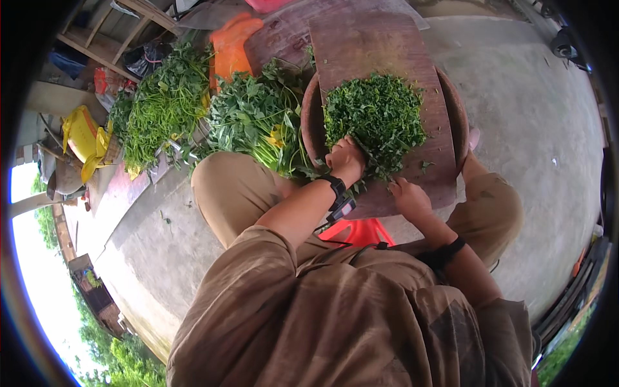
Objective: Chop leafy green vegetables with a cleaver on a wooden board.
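A heap of chopped leafy greens (375,113) lies on a reddish-brown wooden board (367,46). My left hand (347,158) is curled at the heap's lower left, fingers closed on a bunch of greens. At the board's near end, my right hand (411,197) grips what looks like a knife (371,157). Its dark blade slants up along the heap towards my left hand; the handle is mostly hidden by my fingers. Under the board stands a round brown basin (310,123), its rim showing on both sides.
Uncut leafy greens (256,121) lie left of the basin, with another pile (164,106) beyond. Orange rubber gloves (233,46) rest behind them. A yellow sack (84,135) sits far left. A red plastic stool (358,232) shows below the board. My knees flank the basin on the concrete floor (527,96).
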Available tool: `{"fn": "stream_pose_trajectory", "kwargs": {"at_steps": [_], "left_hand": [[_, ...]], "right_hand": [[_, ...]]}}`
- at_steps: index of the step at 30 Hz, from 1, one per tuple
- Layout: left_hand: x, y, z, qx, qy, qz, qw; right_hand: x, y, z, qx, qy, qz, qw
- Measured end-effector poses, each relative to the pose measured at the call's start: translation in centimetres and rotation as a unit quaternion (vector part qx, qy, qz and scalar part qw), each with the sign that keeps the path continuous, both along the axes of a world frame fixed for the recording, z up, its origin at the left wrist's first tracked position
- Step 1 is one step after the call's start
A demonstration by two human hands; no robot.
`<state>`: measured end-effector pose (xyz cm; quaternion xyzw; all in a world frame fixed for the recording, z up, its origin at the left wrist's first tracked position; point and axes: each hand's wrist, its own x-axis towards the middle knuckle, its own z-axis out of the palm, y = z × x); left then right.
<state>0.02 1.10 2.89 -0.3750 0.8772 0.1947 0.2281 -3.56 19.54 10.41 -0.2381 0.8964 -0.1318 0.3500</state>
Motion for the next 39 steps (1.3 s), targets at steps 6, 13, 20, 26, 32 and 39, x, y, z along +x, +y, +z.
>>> {"fn": "stream_pose_trajectory", "kwargs": {"at_steps": [6, 13, 20, 26, 32, 39], "left_hand": [[0.6, -0.5, -3.0, -0.032, 0.065, -0.014, 0.997], [1.1, -0.2, -4.2, -0.076, 0.139, -0.070, 0.985], [1.4, -0.4, -3.8, -0.010, 0.102, 0.009, 0.995], [1.2, -0.6, -4.0, -0.044, 0.093, -0.016, 0.995], [0.6, -0.5, -4.7, -0.110, 0.167, -0.097, 0.975], [2.8, -0.6, -5.5, -0.095, 0.170, -0.073, 0.978]], "right_hand": [[-1.1, -2.2, 0.0, 0.041, -0.024, 0.032, 0.998], [-4.0, -5.5, -5.4, 0.003, -0.098, -0.022, 0.995], [-0.5, -2.0, 0.2, -0.015, -0.038, -0.009, 0.999], [-0.8, -2.0, -0.2, 0.028, -0.049, 0.010, 0.998], [-5.2, -4.5, -6.4, -0.129, 0.086, 0.241, 0.958], [-3.5, -5.1, 0.5, 0.073, -0.256, -0.067, 0.962]]}}
